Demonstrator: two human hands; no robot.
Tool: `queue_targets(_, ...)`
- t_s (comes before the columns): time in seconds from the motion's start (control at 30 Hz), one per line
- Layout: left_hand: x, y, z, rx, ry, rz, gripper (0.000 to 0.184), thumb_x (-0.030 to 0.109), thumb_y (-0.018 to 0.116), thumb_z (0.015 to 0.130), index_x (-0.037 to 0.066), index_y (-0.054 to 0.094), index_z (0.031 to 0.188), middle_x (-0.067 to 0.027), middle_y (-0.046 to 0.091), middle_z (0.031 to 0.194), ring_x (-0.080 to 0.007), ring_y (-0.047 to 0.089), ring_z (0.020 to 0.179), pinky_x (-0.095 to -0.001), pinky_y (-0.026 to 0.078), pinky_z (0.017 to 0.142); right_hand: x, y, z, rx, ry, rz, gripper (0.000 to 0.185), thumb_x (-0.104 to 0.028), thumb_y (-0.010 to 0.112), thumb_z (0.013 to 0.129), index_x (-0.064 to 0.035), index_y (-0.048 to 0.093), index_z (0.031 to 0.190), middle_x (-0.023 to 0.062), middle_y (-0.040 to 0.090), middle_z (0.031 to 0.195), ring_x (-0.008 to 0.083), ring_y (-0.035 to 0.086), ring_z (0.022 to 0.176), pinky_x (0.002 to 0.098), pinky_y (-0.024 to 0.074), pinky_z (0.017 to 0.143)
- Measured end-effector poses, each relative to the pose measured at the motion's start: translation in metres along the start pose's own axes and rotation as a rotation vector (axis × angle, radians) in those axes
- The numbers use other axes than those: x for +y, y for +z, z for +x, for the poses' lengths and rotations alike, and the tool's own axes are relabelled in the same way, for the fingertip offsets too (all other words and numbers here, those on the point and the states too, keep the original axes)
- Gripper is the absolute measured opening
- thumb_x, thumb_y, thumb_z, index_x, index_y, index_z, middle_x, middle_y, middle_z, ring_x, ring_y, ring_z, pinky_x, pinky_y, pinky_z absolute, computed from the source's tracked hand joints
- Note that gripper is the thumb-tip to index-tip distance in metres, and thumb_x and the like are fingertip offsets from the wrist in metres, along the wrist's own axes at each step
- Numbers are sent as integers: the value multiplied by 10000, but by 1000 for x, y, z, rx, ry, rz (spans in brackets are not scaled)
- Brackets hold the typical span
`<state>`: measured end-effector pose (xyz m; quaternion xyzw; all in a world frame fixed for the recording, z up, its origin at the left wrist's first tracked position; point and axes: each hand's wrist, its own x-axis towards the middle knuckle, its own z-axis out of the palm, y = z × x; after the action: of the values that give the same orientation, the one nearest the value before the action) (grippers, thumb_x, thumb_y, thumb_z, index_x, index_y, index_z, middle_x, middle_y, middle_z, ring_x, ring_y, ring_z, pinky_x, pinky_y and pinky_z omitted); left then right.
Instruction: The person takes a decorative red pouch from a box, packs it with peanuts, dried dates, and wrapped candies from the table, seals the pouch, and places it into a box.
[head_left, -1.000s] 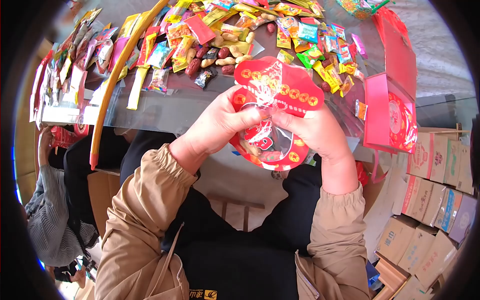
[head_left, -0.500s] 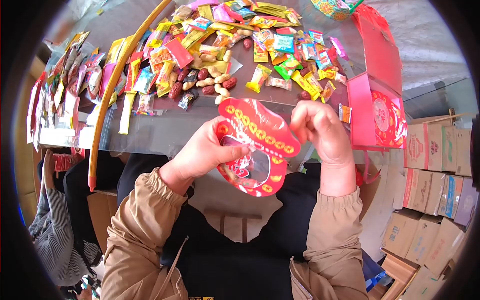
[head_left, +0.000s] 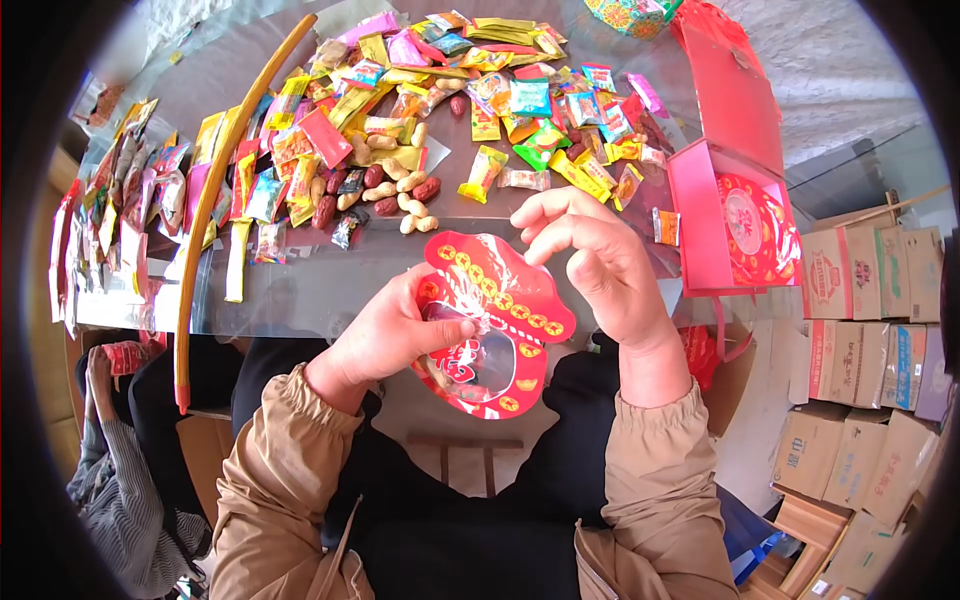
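My left hand (head_left: 385, 335) grips a red candy bag (head_left: 520, 300) printed with gold coins and fitted with a clear window, thumb across its front. Something is inside the bag, but I cannot make out what. Just right of the bag's top edge is my right hand (head_left: 605, 270), fingers stretched towards the table and holding nothing. Beyond both hands lies a pile of wrapped candies, including a yellow-wrapped candy (head_left: 483, 174), a green packet (head_left: 541, 146) and a blue packet (head_left: 530, 98). Peanuts (head_left: 412, 182) and red dates (head_left: 386, 207) lie at the pile's near side.
A pink gift box (head_left: 690, 240) stands open on the right, with another red bag (head_left: 755, 225) inside. A long orange-yellow rod (head_left: 215, 180) crosses the glass table (head_left: 330, 290); more packets lie left of it. Cardboard boxes (head_left: 850, 350) are stacked at right. Another person's sleeve (head_left: 130, 480) shows at left.
My right hand has come away from the bag's top edge, and its fingers have straightened towards the candies. The bag stays in my left hand. The whole view has shifted slightly.
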<state>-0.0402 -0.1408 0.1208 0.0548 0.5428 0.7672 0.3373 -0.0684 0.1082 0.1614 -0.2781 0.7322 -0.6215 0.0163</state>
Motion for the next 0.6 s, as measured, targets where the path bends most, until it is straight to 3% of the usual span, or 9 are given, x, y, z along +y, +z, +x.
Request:
queue_targets(0.1, 2, -1, 0, -15, 6, 3, 396, 40, 741, 906, -3, 556, 1254, -48, 702, 1149, -93, 642, 1049, -308, 531, 956, 1, 1, 1, 13, -18, -23, 533, -529, 575, 998, -13, 675, 915, 143, 623, 1121, 246, 608, 1014, 357, 464, 913)
queue_targets(0.4, 0, -3, -1, 47, -49, 90, 444, 84, 747, 908, -4, 523, 1281, -51, 697, 1118, -82, 663, 965, -267, 573, 793, 3, 5, 2, 12, -60, -130, 524, -513, 583, 996, -9, 633, 864, 169, 625, 1103, 277, 623, 988, 355, 482, 881)
queue_targets(0.6, 0, -2, 1, -5, -27, 50, 456, 79, 748, 909, -10, 519, 1293, -52, 699, 1111, -90, 662, 988, -283, 560, 871, 0, 4, 4, -42, -69, -271, 590, -581, 584, 966, -7, 632, 841, 200, 630, 1184, 350, 615, 1060, 411, 473, 928)
